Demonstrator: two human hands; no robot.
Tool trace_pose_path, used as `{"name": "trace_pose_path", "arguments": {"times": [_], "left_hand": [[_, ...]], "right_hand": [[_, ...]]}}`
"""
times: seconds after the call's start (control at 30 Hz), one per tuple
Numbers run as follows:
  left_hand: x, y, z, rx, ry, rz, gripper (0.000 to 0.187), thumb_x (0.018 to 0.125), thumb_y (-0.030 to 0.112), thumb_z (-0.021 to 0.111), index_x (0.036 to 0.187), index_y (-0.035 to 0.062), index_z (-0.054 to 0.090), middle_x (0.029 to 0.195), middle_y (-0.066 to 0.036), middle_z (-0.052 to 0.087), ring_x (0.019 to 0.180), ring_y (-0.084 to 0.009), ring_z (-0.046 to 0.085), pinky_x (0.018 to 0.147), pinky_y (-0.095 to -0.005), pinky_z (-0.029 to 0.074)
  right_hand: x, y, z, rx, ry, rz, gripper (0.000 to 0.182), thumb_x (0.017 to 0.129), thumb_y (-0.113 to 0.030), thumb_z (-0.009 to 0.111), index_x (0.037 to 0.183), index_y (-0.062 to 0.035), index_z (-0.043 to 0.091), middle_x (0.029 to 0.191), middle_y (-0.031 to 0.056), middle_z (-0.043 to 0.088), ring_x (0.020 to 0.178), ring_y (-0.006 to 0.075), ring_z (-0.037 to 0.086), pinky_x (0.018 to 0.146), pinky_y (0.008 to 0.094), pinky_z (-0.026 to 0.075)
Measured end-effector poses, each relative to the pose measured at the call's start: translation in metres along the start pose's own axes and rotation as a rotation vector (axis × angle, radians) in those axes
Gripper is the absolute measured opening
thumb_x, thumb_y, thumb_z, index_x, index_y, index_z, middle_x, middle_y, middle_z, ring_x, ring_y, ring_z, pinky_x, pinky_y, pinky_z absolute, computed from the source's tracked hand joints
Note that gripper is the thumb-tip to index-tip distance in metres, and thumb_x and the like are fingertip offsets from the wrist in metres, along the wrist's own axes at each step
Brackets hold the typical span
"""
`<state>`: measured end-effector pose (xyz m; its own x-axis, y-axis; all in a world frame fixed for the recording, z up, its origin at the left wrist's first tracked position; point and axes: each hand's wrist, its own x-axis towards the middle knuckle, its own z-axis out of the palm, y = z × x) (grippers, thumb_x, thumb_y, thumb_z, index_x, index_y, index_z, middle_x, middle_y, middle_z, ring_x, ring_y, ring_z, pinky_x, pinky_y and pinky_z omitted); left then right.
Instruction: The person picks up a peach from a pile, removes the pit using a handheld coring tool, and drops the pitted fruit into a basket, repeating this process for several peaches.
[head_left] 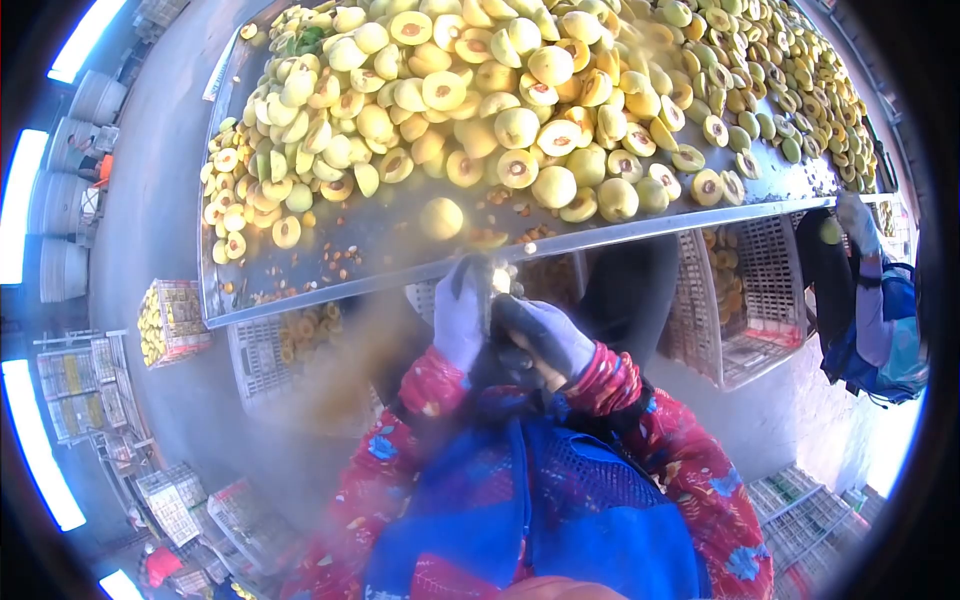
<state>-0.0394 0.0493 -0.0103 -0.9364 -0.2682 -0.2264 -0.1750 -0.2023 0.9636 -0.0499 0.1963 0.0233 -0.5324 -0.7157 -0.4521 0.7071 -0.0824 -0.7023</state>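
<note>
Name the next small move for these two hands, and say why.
I'd steady the pale piece with the left hand and work at it with the right hand, likely to loosen a stone. Both hands meet there, just short of the metal rim, and several cut fruit halves beyond show brown centres. Blur hides the exact grip.

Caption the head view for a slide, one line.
Gloved hands close together before a metal table heaped with fruit, much of it halved; plastic crates below.
</note>
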Motion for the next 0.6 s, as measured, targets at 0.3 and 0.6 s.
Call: {"name": "trace_pose_path", "arguments": {"times": [0.3, 0.6], "left_hand": [[0.002, -0.031, -0.013, 0.516, 0.130, 0.594, 0.025, 0.097, 0.018, 0.053, 0.112, -0.0013, 0.058, 0.109, -0.011, 0.059, 0.096, -0.0203, 0.060, 0.086, -0.0315, 0.049], [-0.023, 0.031, -0.151, 1.552, 0.656, 0.237, 0.050, 0.085, 0.029, 0.064, 0.125, 0.0010, 0.051, 0.121, -0.023, 0.055, 0.113, -0.0390, 0.053, 0.095, -0.0454, 0.042]], "right_hand": [[0.007, 0.009, -0.004, 1.288, -0.514, 0.233, 0.037, 0.102, -0.037, 0.035, 0.105, -0.0065, 0.055, 0.058, 0.0039, 0.051, 0.038, 0.0120, 0.044, 0.038, 0.0256, 0.037], [0.016, 0.035, -0.042, 0.924, -0.315, 0.172, 0.033, 0.101, -0.038, 0.039, 0.116, -0.0117, 0.053, 0.060, 0.0051, 0.053, 0.039, 0.0106, 0.044, 0.037, 0.0234, 0.036]]}}
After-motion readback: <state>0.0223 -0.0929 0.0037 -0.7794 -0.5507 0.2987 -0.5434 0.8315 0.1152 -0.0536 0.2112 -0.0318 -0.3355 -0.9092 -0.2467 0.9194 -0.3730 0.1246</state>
